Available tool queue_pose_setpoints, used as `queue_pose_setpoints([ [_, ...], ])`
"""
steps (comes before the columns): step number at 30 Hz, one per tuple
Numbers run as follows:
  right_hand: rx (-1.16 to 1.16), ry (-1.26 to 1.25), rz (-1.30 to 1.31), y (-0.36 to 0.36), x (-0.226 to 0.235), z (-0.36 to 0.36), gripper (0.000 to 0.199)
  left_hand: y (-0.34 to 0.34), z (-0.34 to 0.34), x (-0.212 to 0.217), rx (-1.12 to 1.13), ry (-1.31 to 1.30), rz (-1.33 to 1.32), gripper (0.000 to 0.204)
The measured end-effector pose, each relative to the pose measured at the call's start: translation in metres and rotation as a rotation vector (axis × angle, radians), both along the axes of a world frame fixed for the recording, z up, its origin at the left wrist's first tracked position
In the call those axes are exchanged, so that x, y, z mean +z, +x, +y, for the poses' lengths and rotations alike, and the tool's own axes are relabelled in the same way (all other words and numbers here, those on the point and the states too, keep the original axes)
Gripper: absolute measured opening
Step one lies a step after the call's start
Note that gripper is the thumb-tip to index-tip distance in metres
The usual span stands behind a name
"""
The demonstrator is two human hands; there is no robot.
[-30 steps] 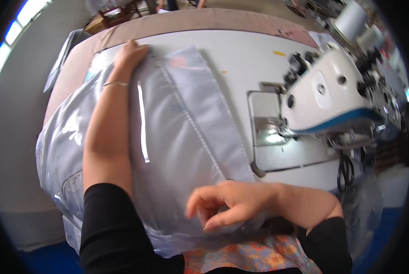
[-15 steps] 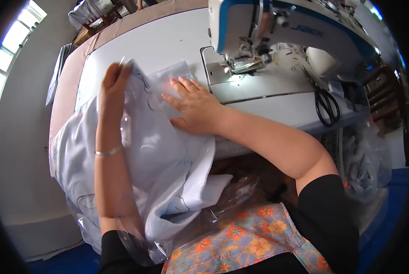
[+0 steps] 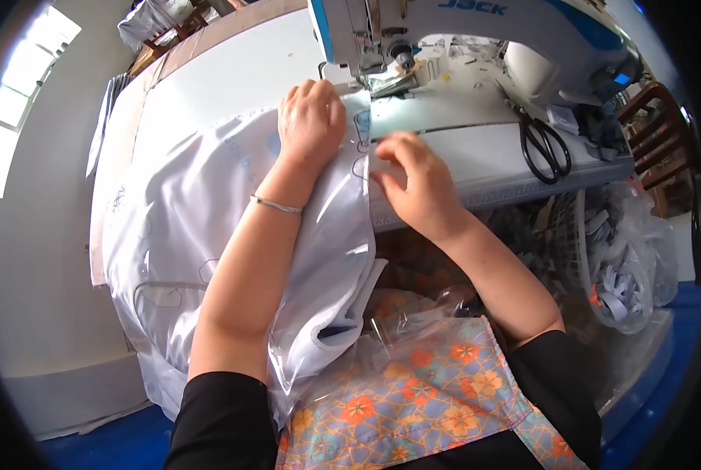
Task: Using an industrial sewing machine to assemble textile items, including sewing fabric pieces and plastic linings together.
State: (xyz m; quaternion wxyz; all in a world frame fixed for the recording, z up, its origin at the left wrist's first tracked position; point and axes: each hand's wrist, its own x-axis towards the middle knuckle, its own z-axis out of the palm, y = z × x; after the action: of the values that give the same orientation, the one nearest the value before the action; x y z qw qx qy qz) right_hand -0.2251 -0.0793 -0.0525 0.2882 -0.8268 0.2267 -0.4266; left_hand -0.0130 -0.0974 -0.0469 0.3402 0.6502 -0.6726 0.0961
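So the left hand (image 3: 311,121) is curled up on the cloth at upper centre, knuckles up, but I can't tell if it's actually gripping or just pressing. Right hand (image 3: 425,188) is a bit blurry, just right of centre, loosely bent with a gap between thumb and fingers, right by the cloth's edge. The pale, shiny cloth (image 3: 182,223) takes up most of the left and middle of the frame, draped over the white table (image 3: 202,82), with a thick fold hanging at lower centre. Its top right corner sits near the needle area of a white-and-blue sewing machine (image 3: 491,39) at the top. Black-handled scissors (image 3: 529,149) lie at right, a clear bag (image 3: 654,266) of pale scraps is below them, and there's a flowery apron (image 3: 413,395) at the bottom.
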Motion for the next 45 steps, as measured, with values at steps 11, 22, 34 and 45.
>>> queue_pose_setpoints([
  [11, -0.050, -0.371, 0.118, 0.001, -0.008, 0.005, 0.030, -0.011, -0.011, 0.018, -0.048, 0.351, -0.256, 0.012],
  [22, -0.038, -0.366, 0.098, 0.001, -0.018, 0.008, 0.025, -0.008, -0.022, 0.008, -0.017, 0.316, -0.294, 0.016],
  [34, -0.024, -0.331, 0.174, -0.003, -0.014, 0.004, 0.025, -0.015, 0.003, 0.005, -0.230, 0.144, -0.251, 0.017],
  [45, 0.047, -0.334, 0.170, -0.015, 0.001, -0.022, 0.023, -0.032, 0.006, -0.003, -0.074, 0.021, -0.228, 0.023],
])
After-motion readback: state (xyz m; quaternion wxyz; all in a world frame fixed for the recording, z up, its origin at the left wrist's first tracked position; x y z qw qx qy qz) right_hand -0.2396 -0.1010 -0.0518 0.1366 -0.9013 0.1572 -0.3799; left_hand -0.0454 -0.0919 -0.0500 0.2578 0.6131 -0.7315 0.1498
